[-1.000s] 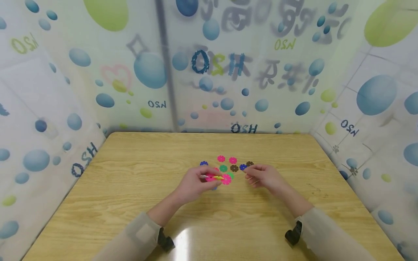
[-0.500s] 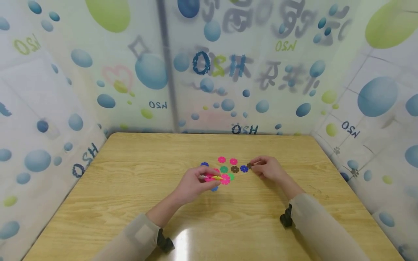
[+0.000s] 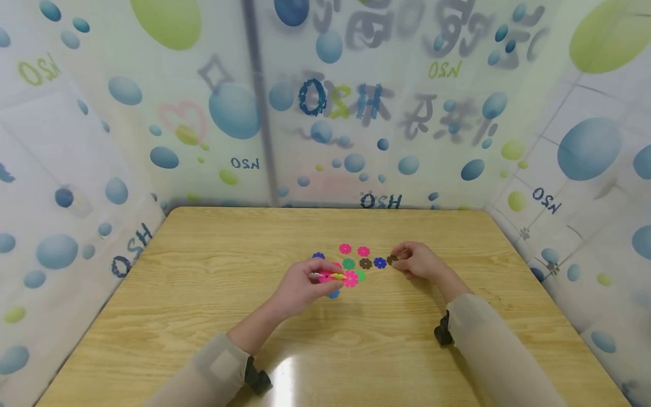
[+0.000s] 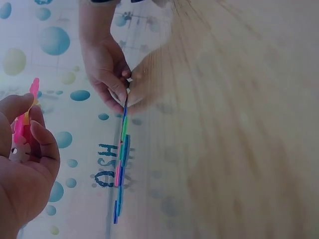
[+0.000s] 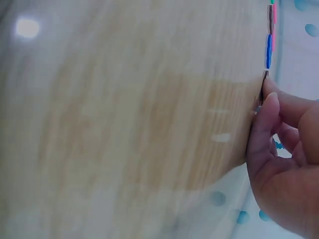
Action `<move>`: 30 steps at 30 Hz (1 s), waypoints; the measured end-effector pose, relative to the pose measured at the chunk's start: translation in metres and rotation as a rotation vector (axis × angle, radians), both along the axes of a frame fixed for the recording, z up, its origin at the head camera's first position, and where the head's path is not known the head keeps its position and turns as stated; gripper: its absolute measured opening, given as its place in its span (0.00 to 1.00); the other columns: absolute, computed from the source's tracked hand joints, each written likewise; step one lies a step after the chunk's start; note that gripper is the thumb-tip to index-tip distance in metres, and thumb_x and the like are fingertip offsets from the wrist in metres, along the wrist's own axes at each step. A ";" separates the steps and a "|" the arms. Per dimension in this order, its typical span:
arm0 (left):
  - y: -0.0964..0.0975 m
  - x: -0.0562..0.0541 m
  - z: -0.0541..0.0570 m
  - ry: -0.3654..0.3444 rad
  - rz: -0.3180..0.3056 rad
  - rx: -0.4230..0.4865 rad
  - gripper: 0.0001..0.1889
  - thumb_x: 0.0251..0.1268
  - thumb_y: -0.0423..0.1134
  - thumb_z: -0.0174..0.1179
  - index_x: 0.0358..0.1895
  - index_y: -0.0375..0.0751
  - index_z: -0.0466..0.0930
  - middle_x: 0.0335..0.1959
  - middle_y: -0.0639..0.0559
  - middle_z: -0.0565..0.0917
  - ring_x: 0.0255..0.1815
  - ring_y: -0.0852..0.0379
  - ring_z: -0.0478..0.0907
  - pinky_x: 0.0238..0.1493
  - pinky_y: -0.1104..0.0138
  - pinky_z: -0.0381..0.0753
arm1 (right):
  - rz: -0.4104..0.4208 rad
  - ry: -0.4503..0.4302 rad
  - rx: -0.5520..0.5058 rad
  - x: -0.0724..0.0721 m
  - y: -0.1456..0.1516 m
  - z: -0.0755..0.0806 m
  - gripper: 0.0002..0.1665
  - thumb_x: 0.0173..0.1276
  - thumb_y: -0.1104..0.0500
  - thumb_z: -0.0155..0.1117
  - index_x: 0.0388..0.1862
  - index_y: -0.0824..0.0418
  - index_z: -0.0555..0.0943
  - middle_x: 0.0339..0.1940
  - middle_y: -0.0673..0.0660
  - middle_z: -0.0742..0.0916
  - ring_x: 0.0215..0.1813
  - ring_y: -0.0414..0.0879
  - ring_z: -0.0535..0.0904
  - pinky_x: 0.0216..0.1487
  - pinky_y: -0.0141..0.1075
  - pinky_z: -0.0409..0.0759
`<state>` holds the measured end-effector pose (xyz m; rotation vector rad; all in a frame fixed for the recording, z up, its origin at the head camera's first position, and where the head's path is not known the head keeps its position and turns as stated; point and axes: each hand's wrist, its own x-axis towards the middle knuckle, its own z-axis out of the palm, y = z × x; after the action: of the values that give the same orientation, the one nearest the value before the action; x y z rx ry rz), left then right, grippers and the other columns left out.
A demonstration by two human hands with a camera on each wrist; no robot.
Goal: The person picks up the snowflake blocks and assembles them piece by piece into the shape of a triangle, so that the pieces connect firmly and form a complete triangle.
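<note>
In the head view my left hand (image 3: 300, 288) holds a small joined group of notched plastic discs (image 3: 351, 278), pink, yellow and white, above the table. The left wrist view shows this pink and yellow group (image 4: 21, 127) between thumb and fingers, partly hidden by them. My right hand (image 3: 419, 261) pinches a brown notched disc (image 3: 392, 260) at the right end of the loose discs. In the right wrist view the brown disc (image 5: 264, 87) appears edge-on at the fingertips. A dark blue disc (image 3: 380, 263) lies just left of it, and another brown disc (image 3: 365, 264) beyond that.
More notched discs lie on the wooden table (image 3: 213, 316): pink ones (image 3: 345, 249) at the back, green ones (image 3: 348, 264) in the middle, a dark blue one (image 3: 318, 256) at left, and a light blue one (image 3: 333, 294) partly under my left hand. Printed curtains surround the table's far sides.
My right hand has moved from beside the dark blue disc to the brown disc and taken it between its fingertips. The brown disc has shifted slightly rightward. My left hand stays nearly still.
</note>
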<state>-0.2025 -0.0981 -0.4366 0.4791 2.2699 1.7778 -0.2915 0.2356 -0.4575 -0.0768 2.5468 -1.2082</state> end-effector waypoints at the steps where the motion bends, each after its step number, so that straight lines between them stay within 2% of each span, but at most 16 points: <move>1: 0.000 0.000 0.000 -0.002 0.005 -0.004 0.14 0.72 0.43 0.76 0.56 0.47 0.91 0.50 0.48 0.89 0.39 0.37 0.89 0.27 0.72 0.77 | 0.012 0.001 0.003 0.000 0.001 0.001 0.19 0.82 0.61 0.68 0.66 0.67 0.80 0.47 0.60 0.79 0.36 0.48 0.77 0.35 0.36 0.86; 6: 0.002 0.000 0.000 -0.018 0.028 -0.016 0.15 0.68 0.45 0.79 0.55 0.50 0.92 0.49 0.50 0.89 0.43 0.37 0.90 0.35 0.63 0.88 | 0.021 -0.012 -0.036 0.003 0.007 0.002 0.22 0.78 0.62 0.71 0.63 0.71 0.77 0.53 0.64 0.82 0.43 0.49 0.82 0.40 0.35 0.89; 9: 0.002 0.001 -0.001 -0.019 0.029 -0.015 0.15 0.68 0.45 0.80 0.55 0.50 0.92 0.50 0.51 0.89 0.42 0.39 0.90 0.38 0.60 0.90 | 0.004 -0.022 -0.080 0.008 0.010 0.001 0.22 0.76 0.62 0.73 0.61 0.71 0.76 0.50 0.63 0.82 0.45 0.48 0.82 0.43 0.35 0.90; 13: 0.002 0.001 -0.001 -0.006 0.028 -0.013 0.17 0.67 0.44 0.80 0.57 0.52 0.92 0.53 0.52 0.90 0.39 0.46 0.89 0.37 0.60 0.89 | -0.003 -0.006 -0.115 0.020 0.012 0.004 0.21 0.77 0.62 0.73 0.61 0.69 0.78 0.45 0.58 0.83 0.43 0.47 0.84 0.44 0.36 0.91; 16: 0.002 0.001 -0.001 0.005 0.023 -0.004 0.17 0.68 0.43 0.79 0.58 0.51 0.93 0.57 0.51 0.89 0.39 0.46 0.90 0.36 0.61 0.89 | 0.004 0.017 -0.172 0.033 0.007 0.009 0.21 0.78 0.59 0.73 0.63 0.68 0.83 0.46 0.57 0.88 0.44 0.48 0.88 0.46 0.38 0.93; 21: 0.004 0.001 -0.001 -0.001 0.033 0.032 0.15 0.68 0.42 0.79 0.57 0.50 0.94 0.65 0.49 0.86 0.43 0.41 0.92 0.31 0.68 0.84 | 0.078 0.050 -0.325 0.059 -0.009 0.022 0.21 0.82 0.54 0.70 0.64 0.65 0.87 0.54 0.60 0.94 0.54 0.54 0.92 0.60 0.49 0.93; 24: 0.004 0.001 -0.001 0.004 0.041 0.034 0.15 0.68 0.42 0.79 0.56 0.50 0.94 0.64 0.48 0.86 0.38 0.46 0.90 0.27 0.72 0.78 | 0.113 0.064 -0.396 0.072 -0.019 0.026 0.21 0.82 0.53 0.70 0.63 0.65 0.88 0.54 0.61 0.94 0.56 0.54 0.92 0.62 0.51 0.92; 27: 0.004 0.001 -0.001 0.005 0.047 0.021 0.15 0.67 0.43 0.80 0.55 0.52 0.95 0.63 0.50 0.86 0.30 0.56 0.82 0.23 0.73 0.70 | 0.113 0.077 -0.444 0.081 -0.029 0.028 0.19 0.80 0.54 0.72 0.61 0.65 0.89 0.53 0.60 0.94 0.54 0.52 0.93 0.61 0.48 0.93; 30: 0.005 0.000 -0.001 0.002 0.045 0.013 0.15 0.67 0.44 0.80 0.55 0.52 0.95 0.63 0.50 0.87 0.27 0.58 0.76 0.22 0.72 0.66 | 0.113 0.106 -0.457 0.088 -0.036 0.031 0.17 0.80 0.55 0.72 0.60 0.63 0.89 0.54 0.60 0.94 0.56 0.57 0.92 0.60 0.45 0.93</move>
<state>-0.2022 -0.0930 -0.4378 0.4356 2.2889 1.8148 -0.2036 0.2000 -0.4261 -0.3916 2.2617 -1.7526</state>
